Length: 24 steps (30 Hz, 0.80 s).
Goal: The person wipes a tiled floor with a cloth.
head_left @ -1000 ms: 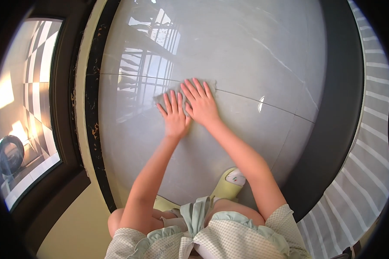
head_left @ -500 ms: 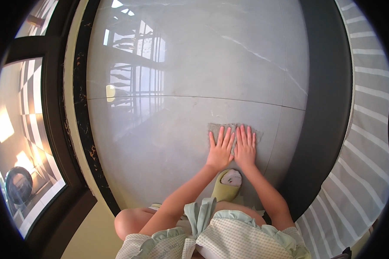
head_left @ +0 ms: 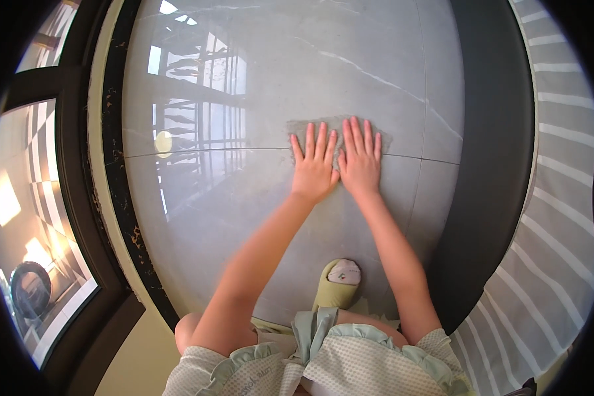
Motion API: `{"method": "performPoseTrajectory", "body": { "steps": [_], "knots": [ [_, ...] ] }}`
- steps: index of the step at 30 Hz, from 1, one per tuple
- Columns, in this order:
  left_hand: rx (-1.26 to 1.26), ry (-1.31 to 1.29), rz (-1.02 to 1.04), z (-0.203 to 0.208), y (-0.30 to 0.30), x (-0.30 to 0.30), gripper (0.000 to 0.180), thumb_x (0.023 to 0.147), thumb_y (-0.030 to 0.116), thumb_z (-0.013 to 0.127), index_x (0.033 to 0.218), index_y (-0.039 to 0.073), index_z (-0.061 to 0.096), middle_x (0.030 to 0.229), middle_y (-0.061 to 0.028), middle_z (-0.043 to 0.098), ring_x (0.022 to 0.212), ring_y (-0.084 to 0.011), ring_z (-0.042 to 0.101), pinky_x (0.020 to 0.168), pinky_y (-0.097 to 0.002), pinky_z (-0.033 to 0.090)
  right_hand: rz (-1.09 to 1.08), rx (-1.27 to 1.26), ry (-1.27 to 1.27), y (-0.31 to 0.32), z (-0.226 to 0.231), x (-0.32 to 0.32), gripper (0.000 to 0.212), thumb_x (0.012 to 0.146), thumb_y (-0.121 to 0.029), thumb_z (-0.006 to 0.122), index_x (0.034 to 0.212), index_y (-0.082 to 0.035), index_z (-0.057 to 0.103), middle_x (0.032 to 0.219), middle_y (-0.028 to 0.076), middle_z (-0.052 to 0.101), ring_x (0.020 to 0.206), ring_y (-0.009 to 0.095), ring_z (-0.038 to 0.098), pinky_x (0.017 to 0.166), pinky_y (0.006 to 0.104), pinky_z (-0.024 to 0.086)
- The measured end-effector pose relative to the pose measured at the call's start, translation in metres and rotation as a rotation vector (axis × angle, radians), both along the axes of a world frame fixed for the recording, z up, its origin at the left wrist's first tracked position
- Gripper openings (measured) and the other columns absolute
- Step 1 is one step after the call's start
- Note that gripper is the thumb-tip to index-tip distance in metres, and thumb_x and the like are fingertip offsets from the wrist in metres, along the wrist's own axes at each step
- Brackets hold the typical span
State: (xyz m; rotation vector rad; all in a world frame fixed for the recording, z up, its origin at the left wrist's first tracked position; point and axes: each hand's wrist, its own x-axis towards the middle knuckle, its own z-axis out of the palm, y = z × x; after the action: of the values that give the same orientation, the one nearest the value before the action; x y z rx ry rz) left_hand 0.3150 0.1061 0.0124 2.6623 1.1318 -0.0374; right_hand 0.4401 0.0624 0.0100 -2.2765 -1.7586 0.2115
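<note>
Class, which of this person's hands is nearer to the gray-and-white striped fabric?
Right. The right hand rests on the gray cloth, left of the striped fabric; the left hand rests on that cloth too, but farther left.

The floor has shiny grey tiles. Directly on it, a grey cloth lies flat across one joint, and a yellow-green slipper rests.
</note>
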Motion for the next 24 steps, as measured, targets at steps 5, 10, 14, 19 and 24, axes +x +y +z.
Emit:
{"method": "performPoseTrajectory", "body": {
  "steps": [5,10,14,19,24],
  "knots": [
    [-0.119,0.083,-0.179,0.009,-0.053,0.004,0.078,0.082,0.041,0.050,0.147,0.004,0.027,0.155,-0.0172,0.018,0.144,-0.0384,0.009,0.110,-0.0655,0.006,-0.125,-0.180,-0.038,-0.076,-0.005,-0.009,0.064,0.088,-0.023,0.049,0.148,-0.010,0.029,0.155,0.007,0.024,0.143,0.031,0.020,0.115,0.0511,0.013],
    [-0.275,0.036,-0.319,0.008,-0.127,-0.014,0.080,0.082,0.044,0.051,0.146,0.002,0.027,0.155,-0.0177,0.020,0.144,-0.0369,0.012,0.114,-0.0585,0.008,-0.040,-0.251,0.000,-0.169,0.000,-0.017,0.067,0.084,-0.019,0.050,0.146,-0.005,0.030,0.155,0.010,0.024,0.143,0.034,0.017,0.116,0.0530,0.011],
    [-0.232,0.035,-0.421,0.011,-0.106,-0.003,0.082,0.084,0.045,0.050,0.145,-0.003,0.026,0.154,-0.0191,0.020,0.144,-0.0326,0.014,0.118,-0.0468,0.009,0.056,-0.312,0.050,-0.153,0.006,0.006,0.062,0.081,-0.013,0.051,0.139,0.004,0.037,0.153,0.017,0.025,0.143,0.040,0.015,0.115,0.0570,0.009],
    [-0.088,-0.127,-0.327,0.007,-0.050,0.064,0.079,0.084,0.042,0.050,0.146,0.000,0.026,0.155,-0.0156,0.021,0.144,-0.0314,0.014,0.118,-0.0471,0.008,-0.083,-0.195,-0.086,-0.089,-0.003,0.059,0.063,0.087,-0.017,0.045,0.146,-0.003,0.028,0.155,0.012,0.021,0.144,0.035,0.013,0.116,0.0527,0.009],
    [-0.027,-0.149,-0.233,-0.002,-0.044,0.056,0.080,0.082,0.040,0.054,0.148,0.005,0.026,0.155,-0.0132,0.021,0.145,-0.0314,0.013,0.117,-0.0516,0.008,-0.233,-0.122,-0.110,-0.078,-0.014,0.042,0.060,0.092,-0.018,0.039,0.149,-0.008,0.023,0.156,0.010,0.020,0.145,0.032,0.014,0.115,0.0507,0.011]
  ]
}}
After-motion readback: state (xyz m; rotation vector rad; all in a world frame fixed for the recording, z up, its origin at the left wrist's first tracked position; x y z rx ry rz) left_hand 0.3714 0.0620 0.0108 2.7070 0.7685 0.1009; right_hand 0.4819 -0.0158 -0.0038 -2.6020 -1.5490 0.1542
